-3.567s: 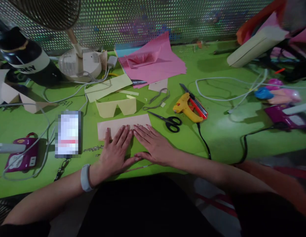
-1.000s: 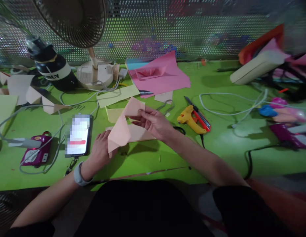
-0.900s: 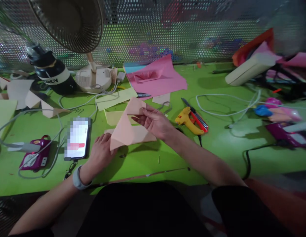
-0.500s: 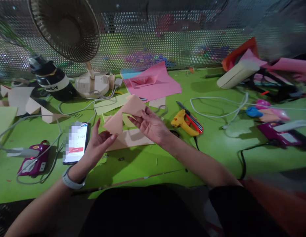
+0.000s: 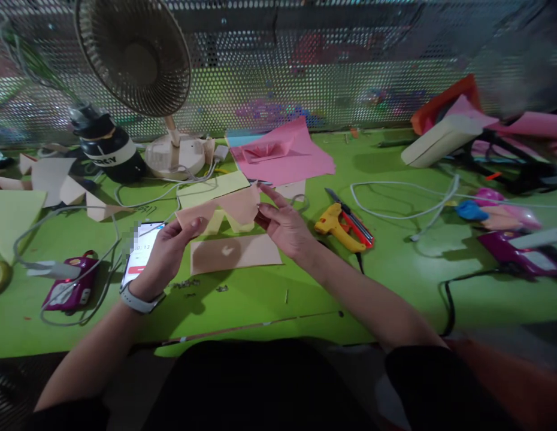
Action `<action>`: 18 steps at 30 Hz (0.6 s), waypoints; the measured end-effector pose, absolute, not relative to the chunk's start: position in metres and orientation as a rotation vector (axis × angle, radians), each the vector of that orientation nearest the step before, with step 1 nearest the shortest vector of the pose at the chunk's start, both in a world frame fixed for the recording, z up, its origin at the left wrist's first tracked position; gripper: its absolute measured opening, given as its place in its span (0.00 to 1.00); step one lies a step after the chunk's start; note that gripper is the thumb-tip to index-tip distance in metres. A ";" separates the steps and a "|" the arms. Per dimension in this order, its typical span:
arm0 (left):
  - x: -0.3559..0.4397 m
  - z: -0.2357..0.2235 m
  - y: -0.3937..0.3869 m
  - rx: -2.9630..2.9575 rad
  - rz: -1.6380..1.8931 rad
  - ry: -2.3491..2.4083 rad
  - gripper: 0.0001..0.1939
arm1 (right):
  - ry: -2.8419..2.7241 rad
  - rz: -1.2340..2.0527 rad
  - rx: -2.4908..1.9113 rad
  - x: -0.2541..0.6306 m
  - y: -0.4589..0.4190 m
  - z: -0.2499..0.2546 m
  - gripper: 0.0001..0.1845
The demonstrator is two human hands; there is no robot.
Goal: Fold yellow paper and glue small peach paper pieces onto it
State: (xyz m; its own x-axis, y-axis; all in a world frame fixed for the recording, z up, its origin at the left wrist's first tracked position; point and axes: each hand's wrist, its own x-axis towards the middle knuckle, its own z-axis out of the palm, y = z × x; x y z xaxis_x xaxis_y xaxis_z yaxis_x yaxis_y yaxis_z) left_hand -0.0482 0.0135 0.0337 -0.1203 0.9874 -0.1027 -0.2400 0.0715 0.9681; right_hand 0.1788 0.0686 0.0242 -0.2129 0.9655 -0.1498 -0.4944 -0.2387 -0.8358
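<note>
The left hand's [image 5: 168, 254] fingers were partly hidden behind the peach paper [image 5: 240, 203], which also covered the upper part of the yellow cutout [image 5: 214, 224]. The left wrist hid the phone's [image 5: 149, 239] lower part, and coarse squares blurred its left side. The top edge cut off the fan [image 5: 139, 63]; the left edge cut a yellow sheet [image 5: 15, 218] and a ring [image 5: 7, 276]. Shapes beyond the mesh [image 5: 278, 84] were blurred. Dark marks [image 5: 187, 283] were too small to read.

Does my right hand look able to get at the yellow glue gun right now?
Probably yes: nothing covers the glue gun beside the right hand, though that hand holds the peach paper cutout.
</note>
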 end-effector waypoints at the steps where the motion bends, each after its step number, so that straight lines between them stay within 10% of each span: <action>1: -0.048 0.033 0.014 0.859 1.360 1.148 0.14 | -0.786 1.705 -0.862 0.178 0.068 0.023 0.28; 18: -0.049 0.022 0.011 0.808 1.368 1.028 0.14 | -0.961 1.704 -0.975 0.180 0.067 0.004 0.14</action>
